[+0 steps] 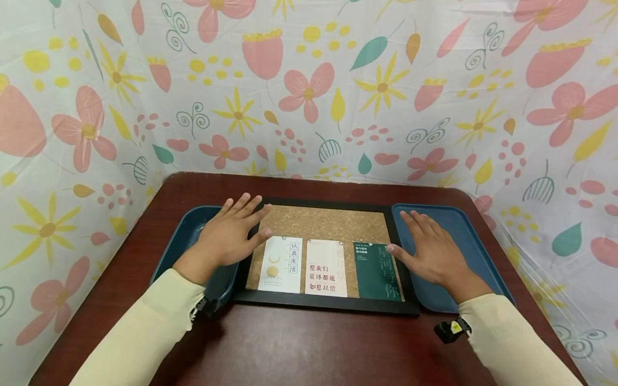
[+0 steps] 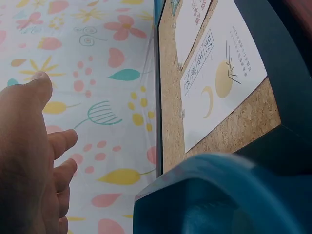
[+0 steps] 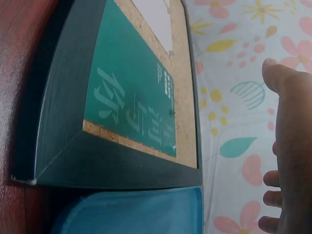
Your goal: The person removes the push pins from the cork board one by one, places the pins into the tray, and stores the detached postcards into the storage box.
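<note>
A cork board [image 1: 318, 219] in a black frame lies on the table with three cards pinned in a row. The left card [image 1: 282, 257] is white with a gold moon and sun, the middle card [image 1: 326, 262] is white with red characters, and the right card [image 1: 374, 268] is dark green. My left hand [image 1: 227, 236], fingers spread and holding nothing, hovers over the left blue tray and the board's left edge. Over the right blue tray my right hand [image 1: 432, 252] is held out flat and bare, its thumb overlapping the green card's edge in the head view.
A deep blue tray [image 1: 176, 257] stands left of the board, and a shallow blue tray [image 1: 475, 257] lies to its right. Dark reddish wood of the table [image 1: 309, 348] shows in front. A flower-print curtain [image 1: 309, 134] surrounds the back and sides.
</note>
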Demonstrator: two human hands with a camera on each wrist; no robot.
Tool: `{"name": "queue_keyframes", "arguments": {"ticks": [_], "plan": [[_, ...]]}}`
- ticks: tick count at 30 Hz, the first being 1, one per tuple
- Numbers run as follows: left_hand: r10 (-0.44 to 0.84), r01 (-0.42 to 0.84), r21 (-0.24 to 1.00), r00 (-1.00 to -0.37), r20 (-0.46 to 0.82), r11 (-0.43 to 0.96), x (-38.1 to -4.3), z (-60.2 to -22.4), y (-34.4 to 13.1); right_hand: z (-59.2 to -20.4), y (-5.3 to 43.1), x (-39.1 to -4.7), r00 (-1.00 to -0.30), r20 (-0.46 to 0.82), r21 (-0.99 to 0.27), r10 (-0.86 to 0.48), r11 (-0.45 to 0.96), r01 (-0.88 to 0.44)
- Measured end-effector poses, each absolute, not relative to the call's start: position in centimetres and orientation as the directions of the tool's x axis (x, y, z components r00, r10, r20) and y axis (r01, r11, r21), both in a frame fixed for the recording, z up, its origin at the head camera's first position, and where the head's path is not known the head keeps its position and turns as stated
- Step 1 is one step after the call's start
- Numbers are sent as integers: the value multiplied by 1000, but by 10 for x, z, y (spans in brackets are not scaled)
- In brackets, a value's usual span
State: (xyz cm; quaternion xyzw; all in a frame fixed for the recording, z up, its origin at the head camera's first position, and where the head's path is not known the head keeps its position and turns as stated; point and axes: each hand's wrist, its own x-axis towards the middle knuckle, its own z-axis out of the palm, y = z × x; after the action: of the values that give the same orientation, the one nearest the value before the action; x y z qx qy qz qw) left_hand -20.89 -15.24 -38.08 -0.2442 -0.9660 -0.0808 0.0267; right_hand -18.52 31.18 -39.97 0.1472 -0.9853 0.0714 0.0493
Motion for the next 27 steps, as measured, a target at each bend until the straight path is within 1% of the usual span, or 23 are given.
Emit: {"name": "queue_keyframes", "arguments": {"ticks": [9, 14, 27], "plan": [[479, 484, 142, -875, 71, 863, -206, -383, -151, -401, 304, -187, -947, 124, -140, -296, 940, -312], [502, 505, 125, -863, 59, 854, -203, -384, -149, -401, 300, -188, -945, 126, -136, -301, 939, -317], [549, 547, 139, -835, 24, 825, -189, -392, -138, -405, 286, -194, -942, 130, -149, -311, 933, -328]]}}
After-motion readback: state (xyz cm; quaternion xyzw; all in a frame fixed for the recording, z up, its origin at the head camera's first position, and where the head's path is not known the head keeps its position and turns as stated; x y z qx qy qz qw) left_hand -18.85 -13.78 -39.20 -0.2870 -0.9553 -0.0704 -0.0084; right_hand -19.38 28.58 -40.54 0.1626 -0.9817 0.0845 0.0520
